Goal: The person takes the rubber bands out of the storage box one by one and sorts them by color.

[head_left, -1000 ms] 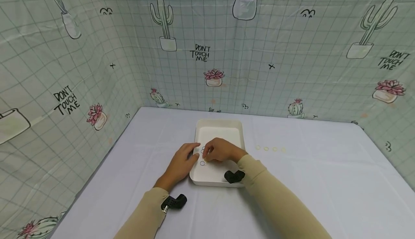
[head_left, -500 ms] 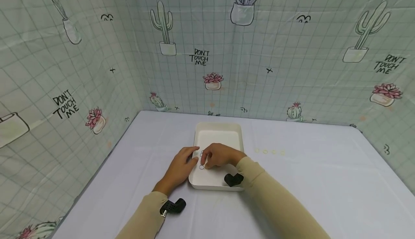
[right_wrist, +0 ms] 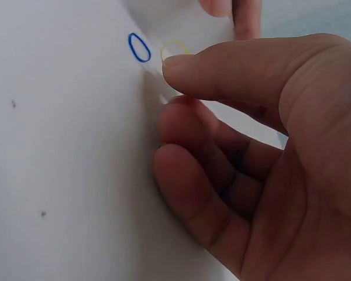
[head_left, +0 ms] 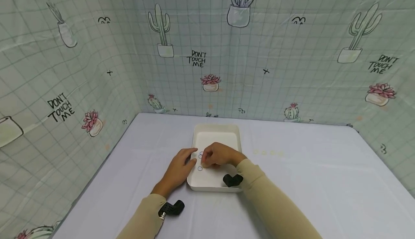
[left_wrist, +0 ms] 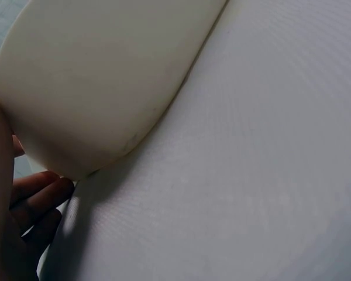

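A white tray (head_left: pixel 216 133) lies on the table in the head view. My left hand (head_left: pixel 176 168) holds its left rim, with thumb and index finger over the edge; in the left wrist view other fingers (left_wrist: pixel 44 196) touch the tray's outer wall. My right hand (head_left: pixel 220 154) reaches inside the tray, thumb and fingers together. The right wrist view shows a thin yellow ring (right_wrist: pixel 174 43) at the thumb tip, partly covered by it. Beside it stands a blue ring (right_wrist: pixel 139 47), apart from the fingers. Blue rings (head_left: pixel 200 168) appear near the tray's left side.
Several faint yellow rings (head_left: pixel 264 153) form a row on the white tablecloth (head_left: pixel 308 181), right of the tray. A patterned cloth (head_left: pixel 253 51) hangs behind and to the left. Black wrist cameras (head_left: pixel 232 180) sit on both sleeves.
My right thumb and index finger, spread apart half a second ago, have come together at nearly the same spot. The left hand stays on the rim. The head view has shifted slightly.
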`<state>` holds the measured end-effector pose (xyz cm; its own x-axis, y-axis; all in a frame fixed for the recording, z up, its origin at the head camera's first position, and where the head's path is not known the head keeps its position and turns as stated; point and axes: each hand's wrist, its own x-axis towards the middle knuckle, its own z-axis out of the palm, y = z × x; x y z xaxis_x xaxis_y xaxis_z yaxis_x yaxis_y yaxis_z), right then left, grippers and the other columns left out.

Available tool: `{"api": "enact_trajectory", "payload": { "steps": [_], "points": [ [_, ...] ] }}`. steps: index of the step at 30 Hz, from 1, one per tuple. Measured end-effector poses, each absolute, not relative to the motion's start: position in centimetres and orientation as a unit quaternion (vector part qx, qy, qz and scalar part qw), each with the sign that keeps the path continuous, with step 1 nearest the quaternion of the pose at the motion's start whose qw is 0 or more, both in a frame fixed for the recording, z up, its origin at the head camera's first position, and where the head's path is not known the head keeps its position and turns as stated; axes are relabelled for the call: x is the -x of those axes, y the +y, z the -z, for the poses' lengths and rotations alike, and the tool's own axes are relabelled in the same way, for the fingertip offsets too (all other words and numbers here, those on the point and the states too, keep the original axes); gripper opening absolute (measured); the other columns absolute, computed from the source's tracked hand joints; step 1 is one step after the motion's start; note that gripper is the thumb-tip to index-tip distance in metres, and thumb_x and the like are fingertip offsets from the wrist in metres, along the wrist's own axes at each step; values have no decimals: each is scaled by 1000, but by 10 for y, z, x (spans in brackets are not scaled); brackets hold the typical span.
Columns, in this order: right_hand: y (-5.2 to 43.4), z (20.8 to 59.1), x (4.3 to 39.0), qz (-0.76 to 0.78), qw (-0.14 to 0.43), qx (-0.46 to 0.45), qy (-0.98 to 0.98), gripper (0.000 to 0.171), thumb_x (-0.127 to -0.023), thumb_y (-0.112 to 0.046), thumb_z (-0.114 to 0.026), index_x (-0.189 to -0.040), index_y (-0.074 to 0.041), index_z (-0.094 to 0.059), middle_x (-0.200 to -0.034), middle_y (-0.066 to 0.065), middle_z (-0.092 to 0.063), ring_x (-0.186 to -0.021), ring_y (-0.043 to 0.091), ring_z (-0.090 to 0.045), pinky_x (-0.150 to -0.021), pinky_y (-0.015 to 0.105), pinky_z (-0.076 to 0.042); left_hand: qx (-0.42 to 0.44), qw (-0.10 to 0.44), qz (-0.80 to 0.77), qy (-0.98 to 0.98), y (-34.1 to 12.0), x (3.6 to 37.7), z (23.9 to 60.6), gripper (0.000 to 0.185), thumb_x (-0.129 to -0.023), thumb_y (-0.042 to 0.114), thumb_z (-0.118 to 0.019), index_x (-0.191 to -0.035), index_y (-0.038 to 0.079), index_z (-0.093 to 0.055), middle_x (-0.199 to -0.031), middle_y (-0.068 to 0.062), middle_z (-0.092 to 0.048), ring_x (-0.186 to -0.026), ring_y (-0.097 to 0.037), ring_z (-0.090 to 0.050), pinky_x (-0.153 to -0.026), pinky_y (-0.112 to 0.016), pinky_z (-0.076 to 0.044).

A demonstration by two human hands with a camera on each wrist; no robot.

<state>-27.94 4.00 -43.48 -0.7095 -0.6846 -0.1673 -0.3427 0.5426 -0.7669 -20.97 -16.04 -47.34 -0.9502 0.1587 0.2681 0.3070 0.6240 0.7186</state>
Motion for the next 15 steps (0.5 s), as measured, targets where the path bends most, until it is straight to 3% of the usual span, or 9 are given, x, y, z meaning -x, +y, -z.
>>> {"api": "enact_trajectory", "payload": {
  "steps": [10,15],
  "points": [
    [51,430,274,453,194,257,831,3,-85,-5,-72,-84,-7,-74,-67,1,-63,-60,13,-55,-57,26,-49,122,87,412,-898,-161,207,475,39,-99,21,-59,-137,12,-61,-136,-9,-57,-133,-28,-49,-111,-49,-37],
    [64,429,270,493,160,222,826,9,-89,-9,-71,-94,-3,-75,-75,3,-68,-68,16,-62,-65,29,-53,114,81,414,-899,-160,207,475,40,-100,23,-58,-139,14,-60,-138,-8,-56,-134,-26,-48,-112,-48,-36]
  ]
}}
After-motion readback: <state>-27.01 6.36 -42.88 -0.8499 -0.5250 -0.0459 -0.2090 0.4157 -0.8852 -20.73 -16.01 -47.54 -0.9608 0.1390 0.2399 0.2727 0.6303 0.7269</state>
